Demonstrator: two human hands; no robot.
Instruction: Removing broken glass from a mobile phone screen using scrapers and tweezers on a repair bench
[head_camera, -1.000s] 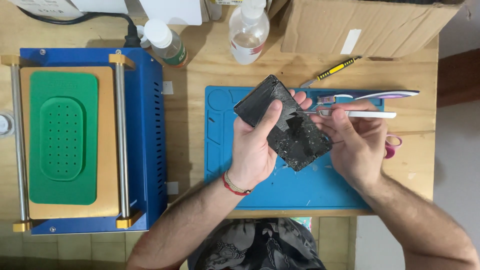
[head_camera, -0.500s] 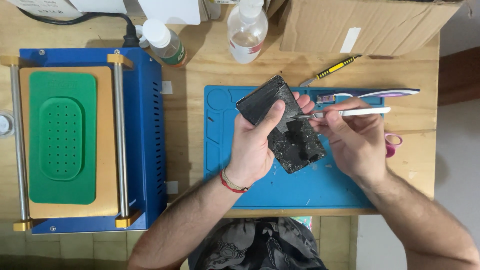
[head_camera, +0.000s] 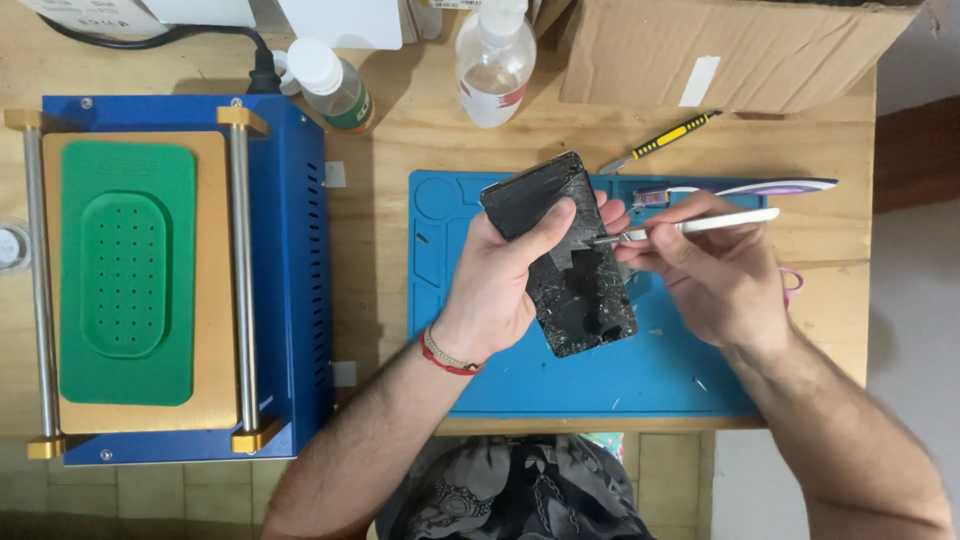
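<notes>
over the blue mat: cracked phone panel, lifted off the surface, long axis tilted from upper left to lower right
left hand: clasped round the panel's left edge, thumb laid across the glass
right hand: pinched on a white-handled tool, metal tip touching the panel's right edge
nearer hand: right one, just beside that edge; tool lying almost crosswise to the panel
around: blue machine with green pad, two bottles, yellow-handled screwdriver, cardboard box
</notes>
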